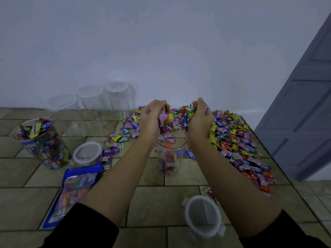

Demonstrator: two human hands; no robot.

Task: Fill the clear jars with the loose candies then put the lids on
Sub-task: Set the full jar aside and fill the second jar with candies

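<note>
**Candies drop straight down into the jar**

Both cupped hands, left hand (152, 117) and right hand (200, 120), loosely hold candies (165, 120) directly above the upright open jar (170, 158) mid-floor, its mouth just below, equally near both.

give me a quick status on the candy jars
Left hand and right hand dropping candies into open jar. Full jar unlidded, lids aside. Nothing blocking.

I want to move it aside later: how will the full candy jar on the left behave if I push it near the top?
The full jar is tall and narrow, so it may tip. Packed to the brim with no lid, it looks heavy and could spill. Its smooth clear wall may be slippery.
</note>
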